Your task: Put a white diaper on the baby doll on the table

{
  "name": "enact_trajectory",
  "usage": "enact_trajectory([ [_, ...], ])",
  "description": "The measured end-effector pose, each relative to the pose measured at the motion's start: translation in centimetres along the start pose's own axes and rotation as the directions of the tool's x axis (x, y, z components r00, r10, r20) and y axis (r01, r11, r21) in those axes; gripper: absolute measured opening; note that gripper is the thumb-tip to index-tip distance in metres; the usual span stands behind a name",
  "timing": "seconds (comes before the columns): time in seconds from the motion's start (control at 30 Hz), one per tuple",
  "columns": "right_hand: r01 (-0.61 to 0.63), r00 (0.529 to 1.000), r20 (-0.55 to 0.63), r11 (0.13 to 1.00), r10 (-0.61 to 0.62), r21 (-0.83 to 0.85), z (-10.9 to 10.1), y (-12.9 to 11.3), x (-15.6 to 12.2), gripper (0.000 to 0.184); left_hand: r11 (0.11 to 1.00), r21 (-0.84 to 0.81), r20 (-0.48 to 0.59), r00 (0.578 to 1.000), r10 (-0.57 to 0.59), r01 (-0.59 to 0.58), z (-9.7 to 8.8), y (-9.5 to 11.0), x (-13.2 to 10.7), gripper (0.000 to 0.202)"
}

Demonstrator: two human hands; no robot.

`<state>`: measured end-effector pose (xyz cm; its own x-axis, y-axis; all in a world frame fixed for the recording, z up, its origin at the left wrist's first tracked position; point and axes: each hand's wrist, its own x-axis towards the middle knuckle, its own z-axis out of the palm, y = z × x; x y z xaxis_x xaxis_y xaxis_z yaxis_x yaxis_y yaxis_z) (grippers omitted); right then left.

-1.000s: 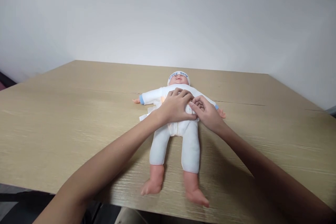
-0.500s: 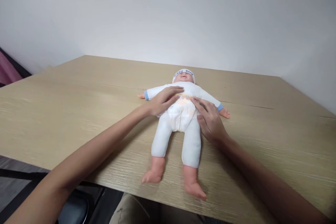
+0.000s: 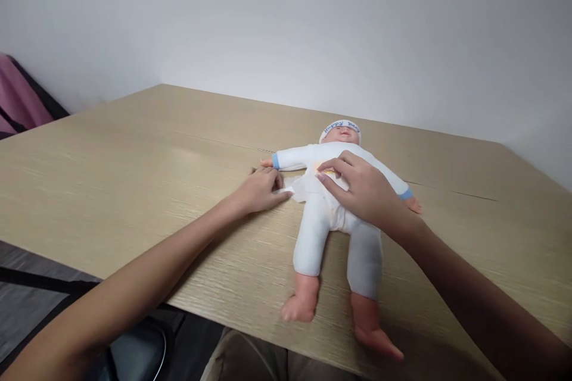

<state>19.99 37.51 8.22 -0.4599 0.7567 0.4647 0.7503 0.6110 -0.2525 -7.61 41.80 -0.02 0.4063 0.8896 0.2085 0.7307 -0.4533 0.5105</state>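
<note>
A baby doll [image 3: 308, 244] in a white suit with blue cuffs and a lettered cap lies on its back, feet toward me. A white diaper [image 3: 338, 220] with an orange-printed waistband covers its middle. Out at the doll's side, my left hand [image 3: 263, 190] is closed on the diaper's side tab [image 3: 295, 189], which is stretched away from the body. My right hand [image 3: 357, 184] lies over the diaper front, thumb and index finger near the waistband, hiding much of it. Those fingers are curved and slightly apart; the diaper's far side is hidden behind the hand.
The doll lies on a wide wooden table [image 3: 179, 143] with a thin seam across it. A pale wall [image 3: 286, 30] stands behind. Pink cloth [image 3: 22, 95] is at the far left, and a dark chair seat [image 3: 136, 351] sits below the front edge.
My left hand has moved from the doll's belly out to its side, pulling the tab. My right hand has shifted onto the diaper front. The view has turned left.
</note>
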Motion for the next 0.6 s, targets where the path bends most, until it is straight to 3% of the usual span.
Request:
enact_trajectory([
  [0.1, -0.051, 0.994, 0.088, 0.994, 0.059, -0.098, 0.7, 0.1, 1.2, 0.029, 0.991, -0.131, 0.039, 0.999, -0.03, 0.035, 0.0, 0.0, 0.5, 0.038],
  [0.33, -0.115, 0.987, 0.093, 0.983, 0.129, -0.143, 1.6, 0.0, 1.2, 0.029, 0.915, -0.394, 0.167, 0.986, -0.015, 0.08, -2.4, 0.3, 1.9, 0.052],
  [0.47, -0.143, 0.985, 0.081, 0.985, 0.151, -0.096, 1.5, -0.5, 1.3, 0.042, 0.814, -0.577, 0.146, 0.989, 0.017, 0.071, -3.1, 3.2, 3.8, 0.044],
  [0.6, -0.189, 0.981, 0.039, 0.982, 0.188, 0.02, 1.4, -0.3, 1.2, 0.056, 0.713, -0.698, 0.161, 0.984, 0.078, 0.058, -1.7, 6.7, 5.7, 0.039],
])
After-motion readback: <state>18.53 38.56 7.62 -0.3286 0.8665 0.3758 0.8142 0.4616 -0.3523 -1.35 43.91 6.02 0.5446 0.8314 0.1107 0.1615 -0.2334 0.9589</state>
